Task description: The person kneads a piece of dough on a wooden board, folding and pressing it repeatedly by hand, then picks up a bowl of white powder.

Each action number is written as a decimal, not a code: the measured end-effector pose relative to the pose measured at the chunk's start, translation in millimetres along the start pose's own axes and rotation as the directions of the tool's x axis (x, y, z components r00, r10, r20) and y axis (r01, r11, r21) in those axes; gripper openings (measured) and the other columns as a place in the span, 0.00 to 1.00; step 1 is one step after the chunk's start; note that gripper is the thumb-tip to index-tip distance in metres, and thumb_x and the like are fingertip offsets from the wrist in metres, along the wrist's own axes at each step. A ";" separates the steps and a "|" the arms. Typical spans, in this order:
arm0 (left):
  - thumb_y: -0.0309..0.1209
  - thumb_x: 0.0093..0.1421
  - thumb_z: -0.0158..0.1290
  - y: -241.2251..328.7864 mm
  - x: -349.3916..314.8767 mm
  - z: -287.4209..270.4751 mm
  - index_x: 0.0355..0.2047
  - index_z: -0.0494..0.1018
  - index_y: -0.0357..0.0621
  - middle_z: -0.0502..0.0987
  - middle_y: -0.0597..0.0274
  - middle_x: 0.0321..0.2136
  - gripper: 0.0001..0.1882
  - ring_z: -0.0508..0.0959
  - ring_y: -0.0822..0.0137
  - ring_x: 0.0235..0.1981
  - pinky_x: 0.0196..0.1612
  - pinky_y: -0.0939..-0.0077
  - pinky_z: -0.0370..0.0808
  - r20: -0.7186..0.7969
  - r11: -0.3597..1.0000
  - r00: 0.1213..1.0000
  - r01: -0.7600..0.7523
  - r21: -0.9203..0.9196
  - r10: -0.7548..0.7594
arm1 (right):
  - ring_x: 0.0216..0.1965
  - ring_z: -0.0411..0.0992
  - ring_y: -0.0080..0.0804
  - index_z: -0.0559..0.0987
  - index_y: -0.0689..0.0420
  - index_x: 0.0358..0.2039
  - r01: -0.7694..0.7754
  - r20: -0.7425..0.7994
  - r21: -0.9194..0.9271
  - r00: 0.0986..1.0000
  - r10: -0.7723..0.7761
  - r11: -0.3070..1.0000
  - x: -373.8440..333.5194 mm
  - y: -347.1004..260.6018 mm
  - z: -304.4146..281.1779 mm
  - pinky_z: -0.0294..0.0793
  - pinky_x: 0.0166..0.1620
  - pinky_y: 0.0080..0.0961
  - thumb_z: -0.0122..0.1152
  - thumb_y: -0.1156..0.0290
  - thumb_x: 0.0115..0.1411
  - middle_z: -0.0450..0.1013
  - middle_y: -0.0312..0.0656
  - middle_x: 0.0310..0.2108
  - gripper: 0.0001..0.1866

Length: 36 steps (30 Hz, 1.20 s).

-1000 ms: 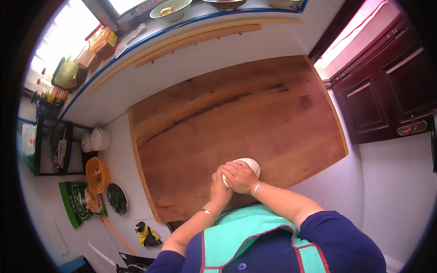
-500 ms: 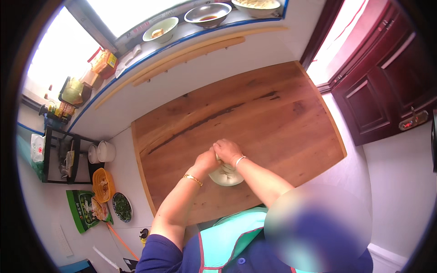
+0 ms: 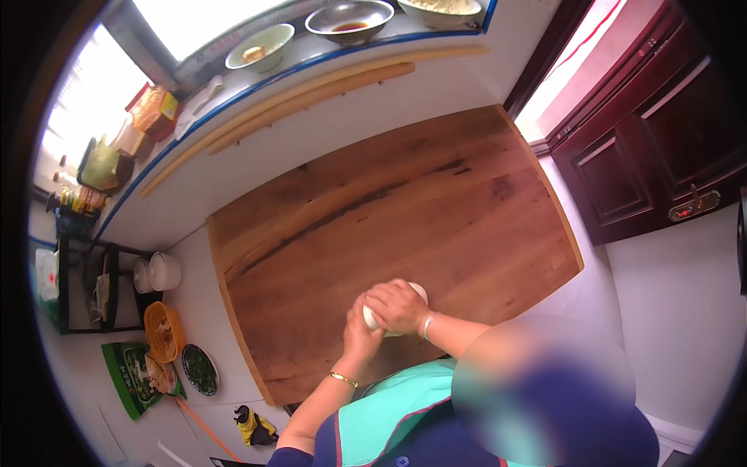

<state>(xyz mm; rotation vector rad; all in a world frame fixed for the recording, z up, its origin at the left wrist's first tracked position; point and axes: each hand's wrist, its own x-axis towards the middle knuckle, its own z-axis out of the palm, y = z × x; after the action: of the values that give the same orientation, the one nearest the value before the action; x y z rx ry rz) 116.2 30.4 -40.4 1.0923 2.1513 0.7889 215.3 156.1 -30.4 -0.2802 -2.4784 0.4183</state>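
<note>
A smooth lump of white dough [image 3: 369, 317] lies on the wooden board [image 3: 327, 257], near its front edge. My right hand [image 3: 398, 307] is wrapped over its top, and some dough shows past the fingers on the far right side. My left hand [image 3: 360, 331] grips the dough from the left, its fingers meeting the right hand's. Both hands hide most of the lump.
Along the back wall, a ledge carries a pale bowl [image 3: 268, 58], a metal bowl [image 3: 366, 14] and a bowl of flour [image 3: 442, 8]. Long rolling pins [image 3: 319, 101] hang below it. At left are a black rack [image 3: 109, 288], an orange basket [image 3: 175, 331] and a bowl of greens [image 3: 200, 370].
Both hands have come back toward my body with the dough. It was spread flatter below the hands and is now gathered between them.
</note>
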 end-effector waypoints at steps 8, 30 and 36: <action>0.44 0.52 0.55 11.3 110.4 -37.2 0.53 0.65 0.41 0.77 0.41 0.41 0.31 0.77 0.46 0.44 0.46 0.59 0.74 0.284 0.945 0.922 0.187 0.270 -0.263 | 0.34 0.71 0.40 0.75 0.54 0.25 -0.420 0.167 0.118 0.902 0.399 0.900 51.4 57.4 50.0 0.68 0.40 0.35 0.51 0.67 0.55 0.74 0.39 0.29 0.07; 0.33 0.50 0.61 0.3 15.3 -7.2 0.62 0.53 0.45 0.65 0.39 0.54 0.41 0.70 0.41 0.53 0.51 0.54 0.72 -0.024 0.998 0.999 0.033 -0.056 -0.035 | 0.43 0.72 0.32 0.77 0.51 0.39 -0.052 0.013 0.065 0.999 0.051 0.997 14.3 15.2 16.4 0.66 0.50 0.35 0.60 0.61 0.49 0.73 0.35 0.40 0.15; 0.46 0.56 0.53 7.7 111.7 -45.6 0.58 0.58 0.45 0.77 0.41 0.40 0.34 0.77 0.44 0.43 0.45 0.57 0.73 0.185 0.958 0.965 0.140 0.249 -0.188 | 0.35 0.72 0.35 0.76 0.52 0.26 -0.380 0.061 0.084 0.924 0.376 0.921 66.4 62.1 62.9 0.66 0.42 0.33 0.51 0.64 0.57 0.74 0.37 0.29 0.08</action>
<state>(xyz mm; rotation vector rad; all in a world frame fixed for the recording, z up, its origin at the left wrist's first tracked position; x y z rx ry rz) 32.6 117.4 -31.8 1.0417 2.1593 0.3351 131.3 218.6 -65.8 -0.7251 -2.4356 0.7057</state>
